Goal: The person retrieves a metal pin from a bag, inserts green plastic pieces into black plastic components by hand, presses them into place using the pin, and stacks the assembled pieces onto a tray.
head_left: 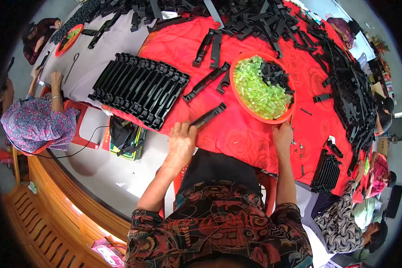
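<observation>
My left hand (181, 142) is closed on the near end of a long black plastic part (210, 115), which slants away to the right over the red cloth. Just below the rim of an orange basin (237, 99), my right hand (282, 136) has its fingers curled together. A thin dark line shows by its fingertips, but what they hold is too small to name. Small clear yellow-green pieces (259, 91) fill most of the basin, with small black pieces (274, 73) at its upper right. Loose black parts (206, 82) lie between the basin and a neat row of black parts (140, 89) at left.
Heaps of black parts (263, 20) cover the table's far side and right side (353, 89). Tiny metal bits (300, 146) and a small stack of black parts (326, 172) lie at right. People sit left (40, 120) and right (344, 223). An open box (127, 138) stands below the table edge.
</observation>
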`<state>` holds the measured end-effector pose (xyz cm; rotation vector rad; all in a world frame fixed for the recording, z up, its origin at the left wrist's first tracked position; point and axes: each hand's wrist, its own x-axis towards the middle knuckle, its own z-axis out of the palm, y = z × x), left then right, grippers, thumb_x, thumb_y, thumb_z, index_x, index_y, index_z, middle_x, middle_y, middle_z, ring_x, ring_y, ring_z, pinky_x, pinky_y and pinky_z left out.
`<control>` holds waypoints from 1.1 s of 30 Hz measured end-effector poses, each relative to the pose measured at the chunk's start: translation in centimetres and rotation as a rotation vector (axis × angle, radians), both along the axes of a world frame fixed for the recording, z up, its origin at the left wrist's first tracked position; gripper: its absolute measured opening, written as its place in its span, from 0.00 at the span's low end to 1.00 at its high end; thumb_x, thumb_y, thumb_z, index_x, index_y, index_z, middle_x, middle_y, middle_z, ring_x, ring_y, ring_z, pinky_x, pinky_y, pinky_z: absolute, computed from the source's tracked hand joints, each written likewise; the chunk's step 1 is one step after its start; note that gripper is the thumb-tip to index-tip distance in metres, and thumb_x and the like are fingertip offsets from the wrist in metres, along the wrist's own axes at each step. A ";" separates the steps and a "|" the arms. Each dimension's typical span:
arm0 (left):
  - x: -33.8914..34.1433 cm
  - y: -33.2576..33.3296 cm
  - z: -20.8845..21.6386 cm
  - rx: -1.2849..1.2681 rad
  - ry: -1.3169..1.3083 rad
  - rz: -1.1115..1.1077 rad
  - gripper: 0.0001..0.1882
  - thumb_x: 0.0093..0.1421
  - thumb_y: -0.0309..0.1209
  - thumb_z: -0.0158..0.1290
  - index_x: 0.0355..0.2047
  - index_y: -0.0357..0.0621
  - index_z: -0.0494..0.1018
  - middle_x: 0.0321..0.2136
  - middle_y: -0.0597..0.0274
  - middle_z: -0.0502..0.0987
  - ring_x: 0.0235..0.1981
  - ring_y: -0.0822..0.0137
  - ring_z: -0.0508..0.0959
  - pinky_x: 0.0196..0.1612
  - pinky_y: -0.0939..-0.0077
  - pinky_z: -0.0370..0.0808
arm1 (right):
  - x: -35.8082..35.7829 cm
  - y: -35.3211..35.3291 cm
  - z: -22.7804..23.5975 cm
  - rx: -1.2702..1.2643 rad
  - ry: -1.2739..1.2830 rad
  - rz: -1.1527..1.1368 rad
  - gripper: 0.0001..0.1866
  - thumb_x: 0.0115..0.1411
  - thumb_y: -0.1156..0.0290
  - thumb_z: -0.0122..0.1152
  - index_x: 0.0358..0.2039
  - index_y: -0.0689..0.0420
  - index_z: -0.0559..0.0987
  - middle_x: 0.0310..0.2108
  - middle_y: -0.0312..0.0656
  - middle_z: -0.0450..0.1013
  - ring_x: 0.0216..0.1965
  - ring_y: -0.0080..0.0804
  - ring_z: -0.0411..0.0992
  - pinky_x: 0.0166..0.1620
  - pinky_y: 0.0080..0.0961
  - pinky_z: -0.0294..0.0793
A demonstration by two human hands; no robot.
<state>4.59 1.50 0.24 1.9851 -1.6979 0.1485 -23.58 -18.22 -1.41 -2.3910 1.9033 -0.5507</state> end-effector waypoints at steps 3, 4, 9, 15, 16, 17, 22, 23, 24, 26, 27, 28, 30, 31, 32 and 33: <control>-0.3 -0.1 0.6 -0.002 0.042 -0.035 0.12 0.41 0.22 0.50 0.30 0.39 0.70 0.37 0.49 0.71 0.37 0.54 0.70 0.38 0.63 0.69 | -2.4 -0.3 -0.7 0.138 -0.353 -0.036 0.13 0.46 0.72 0.58 0.31 0.66 0.71 0.24 0.48 0.72 0.21 0.38 0.72 0.28 0.32 0.72; -0.1 -0.3 0.5 -0.003 0.062 -0.036 0.13 0.40 0.21 0.51 0.31 0.39 0.70 0.38 0.48 0.70 0.37 0.53 0.70 0.38 0.63 0.69 | -2.3 -0.2 -0.2 0.180 -0.533 -0.038 0.07 0.49 0.75 0.53 0.30 0.63 0.72 0.22 0.41 0.70 0.19 0.26 0.69 0.25 0.24 0.72; 0.3 -0.7 0.4 -0.019 0.041 -0.040 0.13 0.41 0.21 0.51 0.32 0.38 0.71 0.38 0.48 0.70 0.37 0.53 0.70 0.37 0.62 0.70 | -0.7 2.8 3.4 0.549 -1.310 -0.030 0.05 0.55 0.79 0.47 0.30 0.56 0.72 0.21 0.35 0.68 0.22 0.22 0.70 0.25 0.21 0.75; 0.0 -1.3 0.3 -0.011 0.023 -0.013 0.11 0.43 0.23 0.50 0.30 0.39 0.70 0.37 0.48 0.71 0.36 0.53 0.70 0.37 0.62 0.70 | 0.5 4.8 2.6 0.826 -1.716 0.026 0.05 0.54 0.74 0.54 0.33 0.55 0.70 0.26 0.36 0.70 0.24 0.27 0.72 0.30 0.34 0.77; -0.1 -1.4 0.2 -0.015 0.007 -0.010 0.10 0.43 0.24 0.50 0.30 0.39 0.70 0.37 0.48 0.71 0.36 0.53 0.70 0.36 0.62 0.70 | 0.5 5.0 2.4 0.842 -1.715 0.032 0.05 0.54 0.74 0.54 0.33 0.55 0.70 0.26 0.36 0.70 0.24 0.27 0.72 0.30 0.34 0.77; -0.2 -1.5 0.3 -0.009 0.002 0.003 0.10 0.43 0.24 0.50 0.30 0.39 0.70 0.37 0.48 0.71 0.36 0.53 0.70 0.36 0.62 0.70 | 0.3 5.1 2.2 0.802 -1.738 0.052 0.05 0.54 0.73 0.54 0.32 0.55 0.70 0.26 0.36 0.70 0.25 0.27 0.71 0.31 0.34 0.77; -0.5 -1.7 0.4 -0.011 -0.005 -0.004 0.08 0.45 0.25 0.49 0.28 0.40 0.69 0.35 0.50 0.70 0.35 0.54 0.70 0.35 0.62 0.70 | -1.2 5.2 2.2 0.726 -1.919 0.013 0.05 0.53 0.74 0.55 0.31 0.55 0.70 0.29 0.36 0.70 0.28 0.26 0.68 0.35 0.28 0.72; -0.9 -1.9 0.4 -0.020 -0.010 -0.005 0.08 0.45 0.25 0.49 0.28 0.40 0.69 0.35 0.50 0.70 0.35 0.54 0.70 0.35 0.62 0.70 | -0.8 5.4 2.6 0.723 -1.916 0.014 0.05 0.53 0.74 0.55 0.31 0.55 0.70 0.29 0.36 0.70 0.28 0.26 0.68 0.35 0.28 0.72; -0.8 -1.8 0.6 -0.030 0.001 0.003 0.08 0.45 0.25 0.49 0.29 0.40 0.68 0.35 0.50 0.70 0.35 0.54 0.70 0.35 0.62 0.70 | -0.1 5.7 2.8 0.712 -1.883 0.032 0.05 0.51 0.76 0.54 0.30 0.55 0.70 0.30 0.36 0.70 0.26 0.25 0.67 0.33 0.26 0.70; -0.9 -1.8 0.4 -0.026 0.011 0.007 0.08 0.45 0.25 0.49 0.29 0.40 0.69 0.35 0.49 0.70 0.35 0.53 0.70 0.35 0.62 0.70 | 1.7 6.2 3.8 0.669 -1.887 0.036 0.07 0.48 0.81 0.49 0.29 0.57 0.70 0.30 0.37 0.69 0.22 0.21 0.61 0.27 0.20 0.62; -1.0 -1.9 0.3 -0.014 0.018 0.017 0.09 0.45 0.25 0.49 0.29 0.40 0.69 0.35 0.49 0.70 0.35 0.53 0.70 0.35 0.62 0.70 | 2.1 6.3 4.5 0.659 -1.887 0.041 0.07 0.48 0.81 0.49 0.29 0.57 0.70 0.30 0.37 0.69 0.22 0.21 0.61 0.27 0.20 0.62; -1.2 -1.8 0.3 0.003 0.030 0.008 0.09 0.44 0.25 0.49 0.29 0.40 0.69 0.35 0.49 0.70 0.35 0.53 0.70 0.36 0.61 0.69 | 2.5 6.7 5.2 0.568 -1.772 0.123 0.07 0.49 0.82 0.48 0.29 0.58 0.70 0.30 0.37 0.69 0.21 0.20 0.58 0.26 0.18 0.60; -1.4 -2.0 0.2 0.003 0.022 0.003 0.09 0.44 0.25 0.49 0.30 0.40 0.69 0.35 0.49 0.70 0.35 0.53 0.70 0.36 0.61 0.69 | 2.3 6.5 5.7 0.482 -1.587 0.240 0.08 0.50 0.83 0.48 0.32 0.60 0.72 0.29 0.35 0.68 0.22 0.17 0.59 0.27 0.15 0.60; -1.5 -2.2 0.2 0.006 0.014 0.000 0.10 0.45 0.25 0.49 0.31 0.40 0.69 0.36 0.49 0.70 0.35 0.53 0.70 0.36 0.61 0.69 | 2.7 6.2 6.1 0.476 -1.585 0.243 0.08 0.50 0.83 0.48 0.32 0.60 0.72 0.29 0.35 0.68 0.22 0.17 0.59 0.27 0.15 0.60; -1.5 -2.2 0.2 0.013 0.014 0.008 0.10 0.45 0.25 0.49 0.31 0.40 0.69 0.36 0.49 0.70 0.35 0.53 0.70 0.36 0.61 0.69 | 3.8 5.7 6.7 0.351 -1.326 0.233 0.08 0.51 0.82 0.49 0.33 0.61 0.73 0.29 0.34 0.68 0.23 0.17 0.61 0.28 0.15 0.62; -1.5 -2.1 0.2 0.019 0.018 0.006 0.11 0.45 0.25 0.49 0.32 0.40 0.70 0.36 0.49 0.70 0.36 0.53 0.70 0.36 0.60 0.69 | 4.9 5.0 7.2 0.232 -1.065 0.225 0.08 0.52 0.82 0.50 0.34 0.61 0.74 0.28 0.34 0.68 0.25 0.17 0.63 0.29 0.14 0.63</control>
